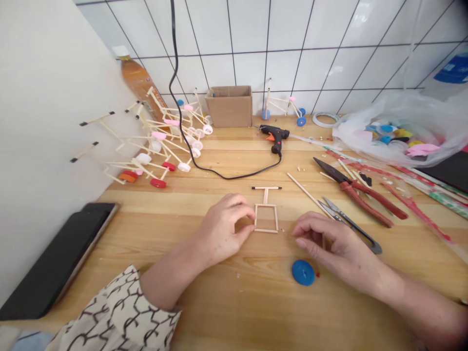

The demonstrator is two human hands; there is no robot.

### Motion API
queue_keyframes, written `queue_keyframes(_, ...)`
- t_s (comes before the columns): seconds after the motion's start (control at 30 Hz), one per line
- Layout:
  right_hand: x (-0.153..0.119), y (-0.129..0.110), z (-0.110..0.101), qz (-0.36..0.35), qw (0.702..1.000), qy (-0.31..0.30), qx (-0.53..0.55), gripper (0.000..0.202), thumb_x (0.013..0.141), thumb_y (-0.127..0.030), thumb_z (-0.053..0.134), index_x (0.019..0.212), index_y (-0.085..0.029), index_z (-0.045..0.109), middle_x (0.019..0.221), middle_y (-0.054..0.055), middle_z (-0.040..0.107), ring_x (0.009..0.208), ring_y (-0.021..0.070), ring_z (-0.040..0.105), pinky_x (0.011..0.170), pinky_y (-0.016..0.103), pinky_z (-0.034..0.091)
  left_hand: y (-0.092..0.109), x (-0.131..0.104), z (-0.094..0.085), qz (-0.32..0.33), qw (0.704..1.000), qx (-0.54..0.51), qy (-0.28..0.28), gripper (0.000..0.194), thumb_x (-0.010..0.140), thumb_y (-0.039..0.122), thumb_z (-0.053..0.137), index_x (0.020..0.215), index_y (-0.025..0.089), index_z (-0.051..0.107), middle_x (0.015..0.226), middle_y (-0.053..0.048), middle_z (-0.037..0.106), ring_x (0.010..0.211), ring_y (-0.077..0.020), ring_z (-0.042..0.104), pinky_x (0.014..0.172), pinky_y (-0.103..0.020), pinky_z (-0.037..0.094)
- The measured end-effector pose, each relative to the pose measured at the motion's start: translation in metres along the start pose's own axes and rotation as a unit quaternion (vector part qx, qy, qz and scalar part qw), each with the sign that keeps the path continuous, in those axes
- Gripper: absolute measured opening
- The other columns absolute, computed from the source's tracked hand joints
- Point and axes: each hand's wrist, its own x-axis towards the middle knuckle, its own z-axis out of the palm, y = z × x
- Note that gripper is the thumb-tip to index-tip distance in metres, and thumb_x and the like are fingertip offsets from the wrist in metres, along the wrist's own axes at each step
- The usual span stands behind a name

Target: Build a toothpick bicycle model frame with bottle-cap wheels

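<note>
A small square frame of thin wooden sticks (277, 218) lies flat on the table, with a T-shaped stem and a black-tipped match-like crossbar at its far side. My left hand (228, 226) has thumb and index finger closed in against the frame's left stick. To the right of the frame, apart from it, my right hand (332, 241) hovers with fingers curled toward the thumb. A pale sliver shows under its fingers; whether it is held is unclear. Just below that hand lies a blue disc (302, 272), beside a tiny red bit (318, 275).
Scissors (351, 226), pliers (360, 192) and a loose stick (303, 189) lie to the right. Behind are a corded glue gun (275, 136), a cardboard box (230, 108) and a plastic bag (398, 129). Wheeled stick models (157, 141) and a black device (54, 258) are left.
</note>
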Motion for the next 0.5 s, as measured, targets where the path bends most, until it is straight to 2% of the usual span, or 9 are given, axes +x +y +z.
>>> queue_keyframes(0.13,-0.0002,0.0002,0.0002,0.002,1.000,0.001,0.002,0.009,0.087,-0.022,0.050,0.082,-0.020,0.057,0.080,0.002,0.057,0.071,0.0124,0.052,0.063,0.025,0.042,-0.0053,0.0026,-0.0075,-0.047,0.998,-0.002,-0.038,0.009,0.069,0.009,0.067,0.075,0.016,0.065,0.081,-0.003,0.059,0.080,-0.0174,0.057,0.073,-0.030,0.045)
queue_keyframes(0.27,0.0000,0.0013,0.0003,0.004,1.000,-0.002,0.003,0.009,0.087,-0.022,0.050,0.083,-0.020,0.057,0.080,0.002,0.058,0.071,0.0130,0.053,0.063,0.026,0.042,-0.0054,0.0031,-0.0074,-0.035,0.998,-0.004,-0.056,0.007,0.069,0.011,0.067,0.072,0.017,0.064,0.079,-0.002,0.058,0.078,-0.0163,0.057,0.072,-0.029,0.045)
queue_keyframes(0.5,0.0001,0.0018,0.0003,0.004,1.000,-0.007,-0.003,0.010,0.088,-0.023,0.049,0.082,-0.020,0.057,0.080,0.002,0.058,0.071,0.0129,0.053,0.063,0.026,0.043,-0.0020,0.0018,-0.0032,-0.014,0.999,0.001,-0.049,0.009,0.069,0.011,0.067,0.071,0.018,0.063,0.079,-0.001,0.060,0.080,-0.0163,0.057,0.072,-0.028,0.045)
